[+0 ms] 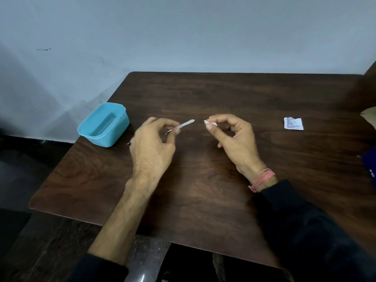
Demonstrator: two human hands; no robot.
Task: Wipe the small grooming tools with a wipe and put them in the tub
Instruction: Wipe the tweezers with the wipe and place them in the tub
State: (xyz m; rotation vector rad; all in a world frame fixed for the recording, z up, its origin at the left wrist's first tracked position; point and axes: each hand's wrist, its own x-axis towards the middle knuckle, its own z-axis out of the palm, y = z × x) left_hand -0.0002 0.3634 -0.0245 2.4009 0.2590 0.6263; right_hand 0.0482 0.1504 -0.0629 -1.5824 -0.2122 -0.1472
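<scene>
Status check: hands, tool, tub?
Left hand grips slim metal tool. Right hand pinches folded wipe, apart from tool. Blue tub open, looks empty; path unobstructed.

The left hand hides the tool's lower end.

A dark brown, wood-grained worktop fills the centre of the frame. At its left sits a turquoise tub. A white sachet with small print lies at right. Pink threads circle one wrist above black sleeves; the wall is pale grey-blue.
</scene>
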